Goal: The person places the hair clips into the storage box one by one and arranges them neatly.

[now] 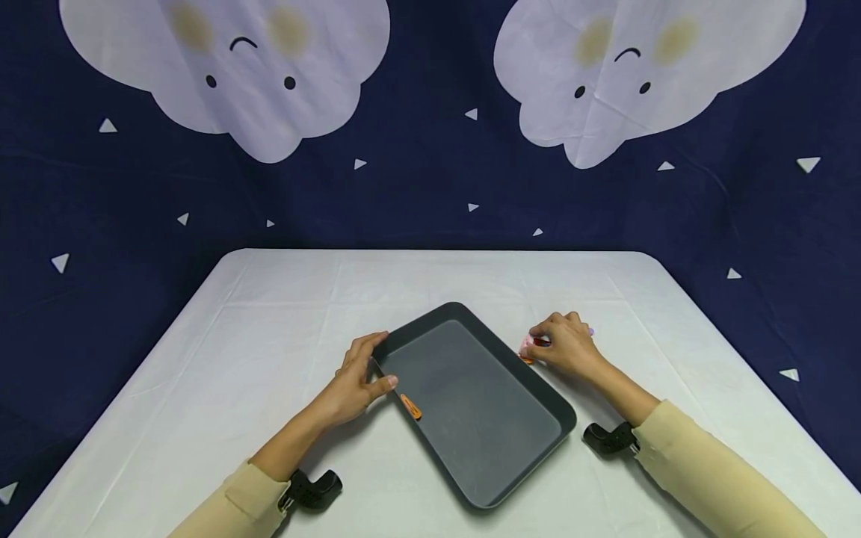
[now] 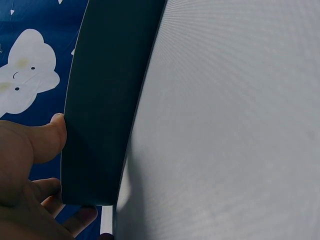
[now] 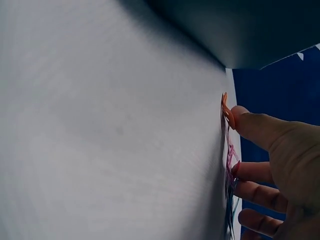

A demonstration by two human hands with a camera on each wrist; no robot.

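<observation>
L hand on tray, clips under R hand.

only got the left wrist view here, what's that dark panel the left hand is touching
Observer: The head view shows it's the side of a rectangular grey tray, set at an angle on the table.
Operator: anything on it i can't see
Observer: An orange clip at the long edge near the left hand; whether it grips the rim or lies inside, I can't tell.
Operator: and the right hand
Observer: The right hand is outside the opposite long side, touching a second orange clip.
</observation>
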